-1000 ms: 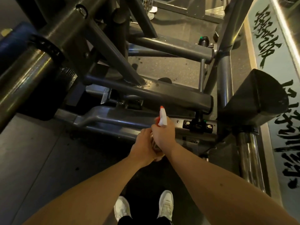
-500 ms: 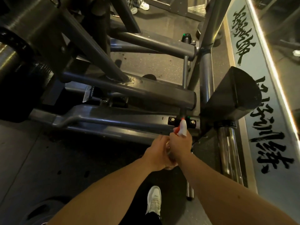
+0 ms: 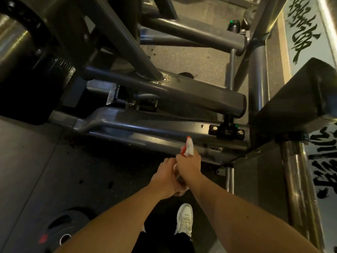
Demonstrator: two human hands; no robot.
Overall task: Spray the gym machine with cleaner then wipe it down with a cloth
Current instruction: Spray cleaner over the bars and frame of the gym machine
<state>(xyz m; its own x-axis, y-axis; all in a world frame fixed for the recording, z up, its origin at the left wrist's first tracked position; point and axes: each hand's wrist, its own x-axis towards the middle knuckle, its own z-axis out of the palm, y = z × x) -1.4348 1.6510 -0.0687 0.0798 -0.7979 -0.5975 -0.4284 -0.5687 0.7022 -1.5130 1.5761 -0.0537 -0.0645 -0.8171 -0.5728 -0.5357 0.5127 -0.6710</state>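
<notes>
Closest to the camera, a white lace-up sneaker (image 3: 185, 220) stands on the dark rubber floor (image 3: 54, 170), with a black round weight plate (image 3: 58, 229) bearing a red mark lying flat at the lower left. Above the shoe both bare forearms reach forward and meet. The left hand (image 3: 164, 177) and right hand (image 3: 189, 165) are pressed together around a clear plastic spray bottle (image 3: 188, 147) with a white and red trigger head. The right hand curls round its neck just under the trigger; the left wraps the body below. The nozzle points up and away, just in front of the lowest beam of the grey steel gym machine (image 3: 164, 128). A black bolted bracket (image 3: 226, 131) sits on that beam, right of the nozzle. Beyond, a higher crossbeam carries glistening droplets (image 3: 164, 78) where a slanted strut joins it. To the right sits a black angular pad (image 3: 295, 99) above a polished metal tube (image 3: 295, 179). Farthest right runs a pale wall (image 3: 284, 42) with black brush-style lettering.
</notes>
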